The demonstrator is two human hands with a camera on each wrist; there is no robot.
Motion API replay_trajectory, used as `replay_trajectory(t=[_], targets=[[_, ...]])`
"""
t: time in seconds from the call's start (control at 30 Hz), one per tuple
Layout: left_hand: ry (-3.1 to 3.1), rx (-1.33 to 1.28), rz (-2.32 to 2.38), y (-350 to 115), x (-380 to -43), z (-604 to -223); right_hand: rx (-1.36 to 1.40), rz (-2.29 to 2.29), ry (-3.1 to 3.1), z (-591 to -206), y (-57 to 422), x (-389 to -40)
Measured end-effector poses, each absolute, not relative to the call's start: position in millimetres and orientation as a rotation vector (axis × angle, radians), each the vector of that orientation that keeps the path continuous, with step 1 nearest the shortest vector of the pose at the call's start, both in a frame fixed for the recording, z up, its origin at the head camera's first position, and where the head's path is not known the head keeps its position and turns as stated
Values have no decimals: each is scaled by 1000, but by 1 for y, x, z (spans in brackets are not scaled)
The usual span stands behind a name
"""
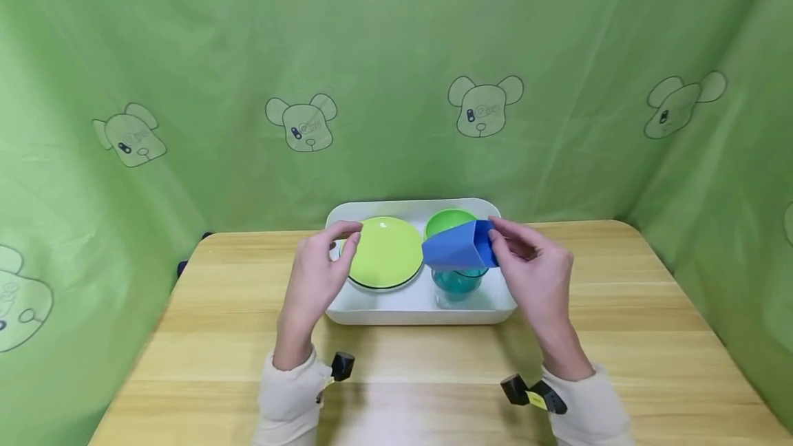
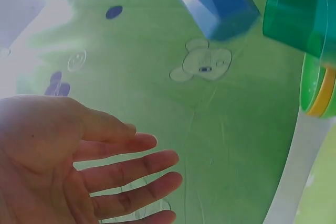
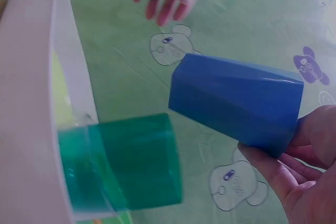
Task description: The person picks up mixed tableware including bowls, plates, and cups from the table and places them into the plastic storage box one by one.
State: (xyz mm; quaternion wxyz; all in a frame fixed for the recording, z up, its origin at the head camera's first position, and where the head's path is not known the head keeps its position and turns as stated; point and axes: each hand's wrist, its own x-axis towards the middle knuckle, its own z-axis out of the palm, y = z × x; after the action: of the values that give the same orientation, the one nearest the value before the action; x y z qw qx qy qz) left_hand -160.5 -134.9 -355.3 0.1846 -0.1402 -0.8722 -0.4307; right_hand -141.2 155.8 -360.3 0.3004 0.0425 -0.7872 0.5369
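My right hand pinches a blue faceted cup by its rim, thumb and fingers at the mouth. The cup lies tilted on its side in the air, its mouth turned to the right and its base to the left. Below it in the head view stands a clear teal cup, partly covered by the blue one. Behind them a green bowl shows. My left hand hovers at the left of a yellow-green plate; the left wrist view shows its fingers relaxed and spread, holding nothing.
A white tray carries the plate, bowl and teal cup on a wooden table. Green curtains with bear-head drawings close off the back and both sides. In the left wrist view a yellow rim shows beside the green bowl.
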Motion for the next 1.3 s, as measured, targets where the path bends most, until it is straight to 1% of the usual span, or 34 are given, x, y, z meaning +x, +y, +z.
replay_trajectory(t=[0.2, 0.57, 0.9, 1.3], targets=[[-2488, -329, -1278, -151, -166, -360, 96, 1359, -2083, -353, 170, -147], [-2547, -140, -1280, -186, -181, -383, 129, 1293, -2211, -364, 183, -161], [-2695, -99, -1269, -202, -186, -413, 239, 1201, -2389, -376, 181, -172], [-2724, -87, -1313, -207, -186, -424, 284, 1138, -2483, -382, 178, -176]])
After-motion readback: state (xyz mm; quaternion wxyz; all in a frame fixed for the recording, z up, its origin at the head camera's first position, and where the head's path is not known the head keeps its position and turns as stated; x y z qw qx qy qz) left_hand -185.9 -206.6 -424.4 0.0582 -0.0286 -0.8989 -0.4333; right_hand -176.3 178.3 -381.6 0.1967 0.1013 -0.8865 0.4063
